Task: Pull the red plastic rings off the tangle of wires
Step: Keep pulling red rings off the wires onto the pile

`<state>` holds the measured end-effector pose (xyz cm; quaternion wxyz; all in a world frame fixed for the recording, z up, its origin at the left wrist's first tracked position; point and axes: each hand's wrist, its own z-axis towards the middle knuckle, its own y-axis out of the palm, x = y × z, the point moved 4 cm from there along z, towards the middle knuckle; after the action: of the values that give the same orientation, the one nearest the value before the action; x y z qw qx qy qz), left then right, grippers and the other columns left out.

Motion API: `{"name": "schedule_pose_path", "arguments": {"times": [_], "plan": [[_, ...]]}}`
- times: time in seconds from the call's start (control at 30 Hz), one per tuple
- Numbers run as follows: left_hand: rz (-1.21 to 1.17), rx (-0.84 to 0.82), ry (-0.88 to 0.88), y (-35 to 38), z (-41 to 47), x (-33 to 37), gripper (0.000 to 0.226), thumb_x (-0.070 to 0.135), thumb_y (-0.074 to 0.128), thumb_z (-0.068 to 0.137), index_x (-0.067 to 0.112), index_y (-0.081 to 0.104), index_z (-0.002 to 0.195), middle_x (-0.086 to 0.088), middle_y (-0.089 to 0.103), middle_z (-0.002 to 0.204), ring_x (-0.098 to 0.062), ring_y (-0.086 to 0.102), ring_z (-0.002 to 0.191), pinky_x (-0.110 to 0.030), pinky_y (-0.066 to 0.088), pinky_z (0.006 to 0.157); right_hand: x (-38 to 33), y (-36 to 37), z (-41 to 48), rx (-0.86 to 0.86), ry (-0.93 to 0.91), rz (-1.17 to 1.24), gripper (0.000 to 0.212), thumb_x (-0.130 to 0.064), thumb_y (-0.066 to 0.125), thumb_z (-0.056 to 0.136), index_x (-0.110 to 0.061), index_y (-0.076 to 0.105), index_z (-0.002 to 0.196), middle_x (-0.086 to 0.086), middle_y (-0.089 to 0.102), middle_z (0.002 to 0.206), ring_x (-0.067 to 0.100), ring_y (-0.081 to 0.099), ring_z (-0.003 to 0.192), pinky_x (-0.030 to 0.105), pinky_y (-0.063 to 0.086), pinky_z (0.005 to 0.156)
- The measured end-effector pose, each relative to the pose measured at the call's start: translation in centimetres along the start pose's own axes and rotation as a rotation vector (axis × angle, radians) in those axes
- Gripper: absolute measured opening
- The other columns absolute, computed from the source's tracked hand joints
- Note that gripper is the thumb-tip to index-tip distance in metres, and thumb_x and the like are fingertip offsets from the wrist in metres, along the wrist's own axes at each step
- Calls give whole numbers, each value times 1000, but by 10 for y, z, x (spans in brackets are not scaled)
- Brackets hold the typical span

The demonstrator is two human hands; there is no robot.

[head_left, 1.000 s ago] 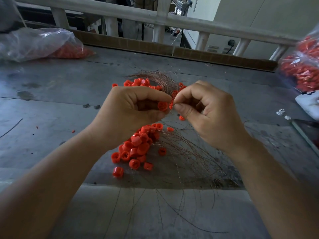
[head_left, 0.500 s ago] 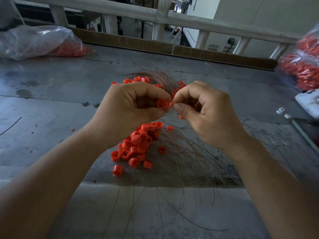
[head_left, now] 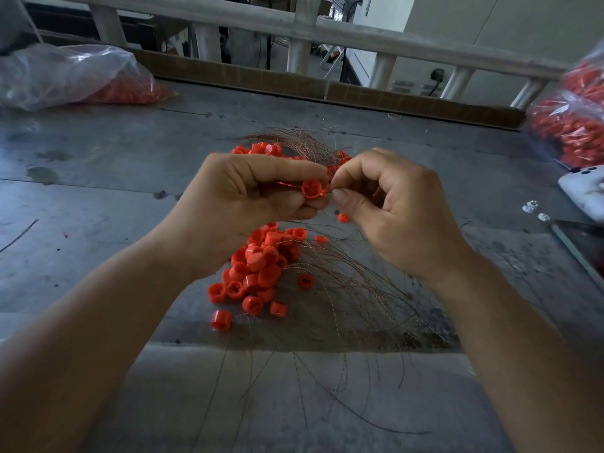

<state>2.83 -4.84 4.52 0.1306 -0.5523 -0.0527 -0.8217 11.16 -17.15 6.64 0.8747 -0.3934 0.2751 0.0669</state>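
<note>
The left hand is raised above a worn grey tabletop, its thumb and forefinger closed round a single red ring with the other fingers curled underneath. The right hand meets it from the other side, thumb and forefinger tips pinched tight on a fine wire strand at the ring's edge, the remaining fingers folded into the palm.

Below the hands a heap of loose red rings lies on the table. Just beside it, a tangle of thin coppery wires fans toward the near edge, where several strands trail over a paler strip. More rings and wire show behind the knuckles.

The tabletop is stained and scuffed, with a seam running across it. A clear plastic bag holding red pieces slumps at the far left, and a fuller bag of red pieces stands at the right above a white device. A brown cardboard strip lines the far edge under a white-painted railing. Beyond the railing are a pale wall and a wall socket.
</note>
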Motion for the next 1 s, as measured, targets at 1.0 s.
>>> {"name": "schedule_pose_path", "arguments": {"times": [1.0], "plan": [[-291, -14, -45, -2, 0, -2, 21, 2, 69, 66, 14, 74, 82, -6, 72, 85, -16, 69, 80, -21, 54, 69, 2, -2, 1, -56, 233, 518, 26, 6, 63, 78, -17, 51, 80, -2, 58, 66, 6, 56, 57, 10, 41, 51]]}}
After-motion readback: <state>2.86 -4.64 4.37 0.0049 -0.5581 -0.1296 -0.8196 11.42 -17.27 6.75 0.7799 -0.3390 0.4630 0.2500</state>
